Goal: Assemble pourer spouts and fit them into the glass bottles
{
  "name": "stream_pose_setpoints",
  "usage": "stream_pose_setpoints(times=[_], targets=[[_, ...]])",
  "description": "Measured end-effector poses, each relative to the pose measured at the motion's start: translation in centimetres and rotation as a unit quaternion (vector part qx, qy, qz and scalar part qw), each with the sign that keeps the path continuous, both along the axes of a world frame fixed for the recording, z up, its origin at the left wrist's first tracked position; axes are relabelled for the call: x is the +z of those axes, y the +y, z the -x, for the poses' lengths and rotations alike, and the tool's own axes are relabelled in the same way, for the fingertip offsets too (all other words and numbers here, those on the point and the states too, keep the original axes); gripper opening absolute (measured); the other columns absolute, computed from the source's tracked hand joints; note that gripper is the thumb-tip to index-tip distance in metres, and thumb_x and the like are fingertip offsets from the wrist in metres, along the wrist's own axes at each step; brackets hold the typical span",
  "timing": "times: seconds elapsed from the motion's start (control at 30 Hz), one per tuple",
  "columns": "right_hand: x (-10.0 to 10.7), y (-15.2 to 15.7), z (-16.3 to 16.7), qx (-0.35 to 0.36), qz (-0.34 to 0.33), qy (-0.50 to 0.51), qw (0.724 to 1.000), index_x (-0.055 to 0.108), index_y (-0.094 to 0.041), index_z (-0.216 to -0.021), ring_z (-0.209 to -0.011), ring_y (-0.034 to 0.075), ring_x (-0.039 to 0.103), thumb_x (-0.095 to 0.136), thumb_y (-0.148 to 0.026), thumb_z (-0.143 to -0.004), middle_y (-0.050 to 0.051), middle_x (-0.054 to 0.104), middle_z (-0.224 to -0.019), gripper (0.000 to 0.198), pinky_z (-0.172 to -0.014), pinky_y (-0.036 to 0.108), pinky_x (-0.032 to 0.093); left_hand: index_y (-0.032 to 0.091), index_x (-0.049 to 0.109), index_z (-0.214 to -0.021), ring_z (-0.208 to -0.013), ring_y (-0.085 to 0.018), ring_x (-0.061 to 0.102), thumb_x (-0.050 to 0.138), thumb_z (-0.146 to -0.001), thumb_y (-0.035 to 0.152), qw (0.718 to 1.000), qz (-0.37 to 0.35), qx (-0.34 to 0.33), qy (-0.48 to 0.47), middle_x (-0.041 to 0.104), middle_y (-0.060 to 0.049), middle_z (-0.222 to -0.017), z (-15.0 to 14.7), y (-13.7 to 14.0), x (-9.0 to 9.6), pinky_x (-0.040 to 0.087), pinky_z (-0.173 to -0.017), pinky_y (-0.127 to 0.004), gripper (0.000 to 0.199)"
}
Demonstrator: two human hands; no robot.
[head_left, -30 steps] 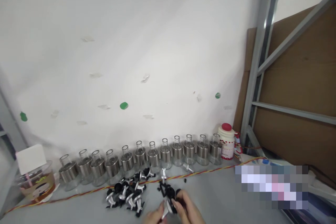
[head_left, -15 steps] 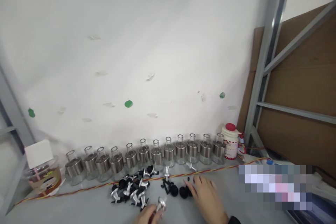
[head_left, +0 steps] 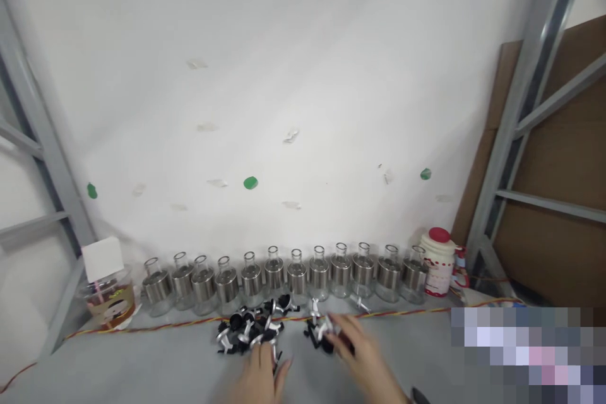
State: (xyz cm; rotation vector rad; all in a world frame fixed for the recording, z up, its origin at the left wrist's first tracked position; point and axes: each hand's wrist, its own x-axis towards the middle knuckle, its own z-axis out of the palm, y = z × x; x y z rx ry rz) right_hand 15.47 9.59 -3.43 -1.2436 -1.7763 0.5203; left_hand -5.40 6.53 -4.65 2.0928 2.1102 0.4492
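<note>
My left hand (head_left: 260, 372) is over the near edge of a pile of silver-and-black pour spouts (head_left: 245, 329). Its thumb stands apart from the fingers, and the fingertips are at the nearest spouts. To the right, my right hand (head_left: 357, 353) pinches a silver pour spout (head_left: 326, 328) just above some black parts (head_left: 312, 333), which it partly covers. Behind these, a loose silver spout (head_left: 315, 309) stands upright, and another silver piece (head_left: 362, 304) lies near the bottles. Motion blurs both hands slightly.
Several glass bottles with metal sleeves (head_left: 297, 278) form a row along the wall. A drink cup (head_left: 111, 306) is at their left end, a red-lidded white jar (head_left: 438, 265) at their right. A twisted red-yellow cord (head_left: 165, 327) crosses the table. Metal posts (head_left: 516, 120) flank it.
My left hand has let go of the silver spout and moved to the pile. The right hand has shifted left relative to the bottles, with a silver spout now in its fingers. The view has turned left.
</note>
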Motion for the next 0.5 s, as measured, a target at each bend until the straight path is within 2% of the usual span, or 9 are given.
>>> stream_pose_setpoints(times=[0.1, 0.2, 0.27, 0.33, 0.4, 0.47, 0.5], targets=[[1.0, 2.5, -1.4, -0.079, -0.074, -0.108, 0.988, 0.054, -0.022, -0.116, -0.096, 0.023, 0.057, 0.042, -0.029, -0.086, 0.010, 0.059, -0.110, 0.033, -0.086, 0.035, 0.043, 0.008, 0.054, -0.112, -0.091, -0.027, 0.060, 0.044, -0.081, 0.029, 0.994, 0.027, 0.048, 0.093, 0.060, -0.019, -0.106, 0.5, 0.3, 0.4, 0.048, -0.069, -0.033, 0.038], [1.4, 3.6, -1.6, -0.143, -0.117, -0.235, 0.954, 0.045, -0.024, -0.126, -0.100, 0.027, 0.055, 0.039, -0.022, -0.085, 0.013, 0.057, -0.114, 0.041, -0.083, 0.044, 0.043, 0.015, 0.057, -0.111, -0.094, -0.027, 0.060, 0.043, -0.082, 0.024, 0.989, 0.020, 0.055, 0.134, 0.060, -0.016, -0.109, 0.0, 0.5, -0.2, 0.049, -0.067, -0.032, 0.033], [1.2, 3.1, -1.0, -0.165, -0.115, -0.260, 0.944, 0.039, -0.024, -0.131, -0.104, 0.029, 0.052, 0.039, -0.014, -0.081, 0.014, 0.055, -0.118, 0.050, -0.084, 0.047, 0.041, 0.018, 0.059, -0.108, -0.093, -0.025, 0.061, 0.041, -0.082, 0.018, 0.989, -0.008, 0.049, 0.137, 0.063, -0.014, -0.106, -0.3, 0.6, -0.6, 0.049, -0.063, -0.031, 0.031], [0.9, 1.6, 0.0, -0.115, -0.081, -0.218, 0.966, 0.035, -0.026, -0.132, -0.109, 0.027, 0.049, 0.041, -0.011, -0.078, 0.013, 0.052, -0.122, 0.056, -0.089, 0.045, 0.038, 0.017, 0.062, -0.101, -0.089, -0.024, 0.062, 0.040, -0.083, 0.015, 0.990, -0.035, 0.038, 0.135, 0.066, -0.013, -0.100, -0.4, 0.7, -1.1, 0.049, -0.063, -0.030, 0.029], [0.3, -0.2, 0.9, 0.010, -0.016, -0.132, 0.991, 0.037, -0.028, -0.131, -0.111, 0.024, 0.048, 0.048, -0.017, -0.076, 0.010, 0.047, -0.127, 0.057, -0.093, 0.037, 0.038, 0.017, 0.065, -0.091, -0.085, -0.022, 0.064, 0.038, -0.086, 0.017, 0.990, -0.051, 0.026, 0.133, 0.069, -0.011, -0.093, -0.3, 0.6, -1.6, 0.049, -0.066, -0.029, 0.027], [-0.4, -1.6, 1.6, 0.139, 0.066, -0.033, 0.988, 0.035, -0.026, -0.133, -0.101, 0.021, 0.054, 0.058, -0.026, -0.073, 0.011, 0.043, -0.131, 0.065, -0.088, 0.030, 0.042, 0.019, 0.065, -0.079, -0.078, -0.019, 0.065, 0.035, -0.089, 0.021, 0.982, -0.140, -0.033, 0.122, 0.070, -0.007, -0.082, -0.1, 0.5, -2.3, 0.049, -0.064, -0.025, 0.032], [-0.8, -2.0, 1.9, 0.176, 0.104, 0.012, 0.979, 0.034, -0.025, -0.134, -0.095, 0.021, 0.057, 0.061, -0.032, -0.072, 0.012, 0.042, -0.132, 0.068, -0.084, 0.030, 0.044, 0.020, 0.064, -0.075, -0.073, -0.018, 0.066, 0.031, -0.090, 0.025, 0.970, -0.200, -0.074, 0.113, 0.069, -0.006, -0.075, -0.1, 0.4, -2.7, 0.048, -0.060, -0.023, 0.036]])
